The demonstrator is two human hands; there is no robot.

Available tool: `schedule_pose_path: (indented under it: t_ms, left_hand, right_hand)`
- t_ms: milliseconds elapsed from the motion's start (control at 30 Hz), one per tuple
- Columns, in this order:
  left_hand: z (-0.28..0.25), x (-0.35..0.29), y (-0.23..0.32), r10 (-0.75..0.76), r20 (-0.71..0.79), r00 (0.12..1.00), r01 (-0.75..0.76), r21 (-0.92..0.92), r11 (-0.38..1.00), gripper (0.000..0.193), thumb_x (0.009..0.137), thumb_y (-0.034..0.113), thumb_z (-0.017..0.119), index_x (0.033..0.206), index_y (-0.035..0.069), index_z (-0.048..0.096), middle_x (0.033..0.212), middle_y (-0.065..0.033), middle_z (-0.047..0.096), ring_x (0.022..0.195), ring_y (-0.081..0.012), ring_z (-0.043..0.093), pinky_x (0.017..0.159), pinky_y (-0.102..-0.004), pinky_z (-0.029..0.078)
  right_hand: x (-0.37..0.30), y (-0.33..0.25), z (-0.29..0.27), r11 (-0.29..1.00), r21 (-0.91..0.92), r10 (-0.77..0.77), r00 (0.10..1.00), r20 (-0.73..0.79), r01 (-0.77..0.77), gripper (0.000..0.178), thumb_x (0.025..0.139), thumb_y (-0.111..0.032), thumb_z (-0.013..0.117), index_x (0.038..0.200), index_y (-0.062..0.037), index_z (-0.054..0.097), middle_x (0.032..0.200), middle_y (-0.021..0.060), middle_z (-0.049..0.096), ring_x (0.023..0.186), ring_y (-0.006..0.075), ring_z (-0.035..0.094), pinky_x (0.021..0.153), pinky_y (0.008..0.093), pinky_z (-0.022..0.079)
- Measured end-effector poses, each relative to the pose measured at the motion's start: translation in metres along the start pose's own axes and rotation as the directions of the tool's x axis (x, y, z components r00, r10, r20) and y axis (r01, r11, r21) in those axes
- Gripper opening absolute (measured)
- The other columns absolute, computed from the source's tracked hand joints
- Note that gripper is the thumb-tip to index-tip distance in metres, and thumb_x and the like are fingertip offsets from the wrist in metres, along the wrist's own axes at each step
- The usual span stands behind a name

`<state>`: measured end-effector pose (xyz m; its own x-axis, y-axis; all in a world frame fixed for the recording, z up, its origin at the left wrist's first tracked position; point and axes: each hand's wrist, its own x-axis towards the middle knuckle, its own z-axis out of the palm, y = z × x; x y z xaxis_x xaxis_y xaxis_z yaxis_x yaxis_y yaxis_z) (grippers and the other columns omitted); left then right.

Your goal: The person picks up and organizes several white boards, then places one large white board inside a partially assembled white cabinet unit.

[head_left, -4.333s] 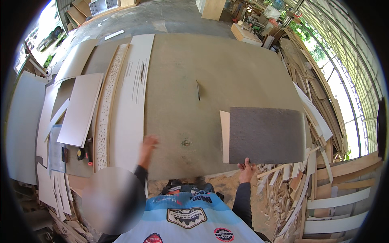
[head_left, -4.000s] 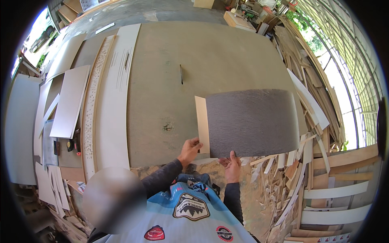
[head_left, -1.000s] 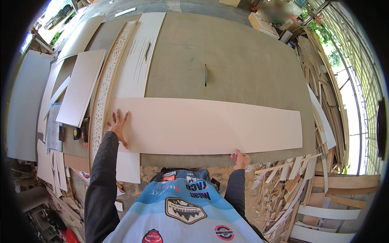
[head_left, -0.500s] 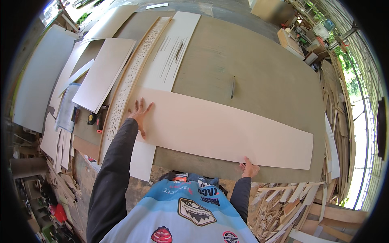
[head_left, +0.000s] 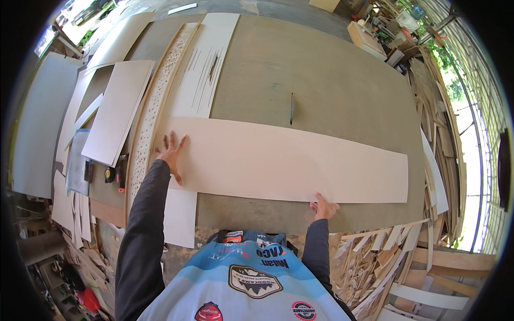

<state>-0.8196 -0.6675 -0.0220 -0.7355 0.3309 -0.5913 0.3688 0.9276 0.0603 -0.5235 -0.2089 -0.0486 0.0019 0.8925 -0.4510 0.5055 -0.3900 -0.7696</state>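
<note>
1. What has just changed, as I see it from my end: a long pale board (head_left: 278, 158) now lies across the bench (head_left: 353, 101), broad face up, where a dark-faced piece showed by the near right corner four seconds ago. I can't tell whether it is the same piece turned over.
2. For the work in hand, I judge this means the board is down and being steadied rather than carried.
3. The board runs along the bench's near edge, a bare band left between, and its right end stops short of the right edge.
4. Its left end lies over a white panel (head_left: 202, 80), just beside a speckled strip (head_left: 155, 109).
5. The left hand (head_left: 170, 158) is spread wide on the board's left end.
6. The right hand (head_left: 324, 206) is half curled at the board's near edge, thumb on top; I can't tell whether the fingers grip underneath.
7. Against one second ago, both hands keep nearly the same spots on the board, while my view has shifted.
8. Toward the bench's near left corner, a tape measure (head_left: 110, 174) sits as before.
</note>
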Motion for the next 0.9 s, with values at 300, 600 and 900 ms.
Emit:
schedule_pose_path:
  t_ms: [300, 600, 900]
  left_hand:
    - [-0.011, 0.018, 0.000, 0.035, -0.022, 0.999, -0.035, -0.008, 0.999, 0.181, 0.011, 0.037, 0.098, 0.154, 0.027, -0.012, 0.154, -0.0311, -0.023, 0.142, -0.0538, -0.016, 0.105, -0.0770, 0.014]
    - [-0.025, 0.030, 0.002, 0.020, -0.018, 1.000, -0.020, -0.003, 1.000, 0.180, 0.012, 0.038, 0.098, 0.154, 0.028, -0.011, 0.155, -0.0295, -0.022, 0.143, -0.0524, -0.015, 0.104, -0.0772, 0.016]
    - [-0.040, 0.057, -0.001, 0.022, -0.022, 1.000, -0.022, 0.000, 1.000, 0.179, 0.012, 0.037, 0.098, 0.154, 0.030, -0.010, 0.156, -0.0279, -0.020, 0.143, -0.0515, -0.014, 0.103, -0.0783, 0.015]
  right_hand:
    - [0.005, -0.014, 0.010, 1.000, 0.004, -0.011, 1.000, 0.020, 0.011, 0.071, 0.067, -0.009, 0.085, 0.112, 0.0086, 0.033, 0.096, 0.0243, 0.061, 0.056, 0.0257, 0.066, 0.042, 0.0320, 0.058]
    - [0.014, -0.024, 0.028, 0.998, -0.055, -0.007, 1.000, -0.016, 0.006, 0.072, 0.064, -0.010, 0.086, 0.110, 0.0091, 0.034, 0.092, 0.0230, 0.061, 0.056, 0.0255, 0.067, 0.043, 0.0324, 0.058]
    - [0.024, -0.043, 0.048, 0.999, -0.052, -0.009, 1.000, -0.010, 0.008, 0.072, 0.063, -0.010, 0.088, 0.107, 0.0075, 0.034, 0.083, 0.0172, 0.060, 0.052, 0.0230, 0.063, 0.042, 0.0315, 0.057]
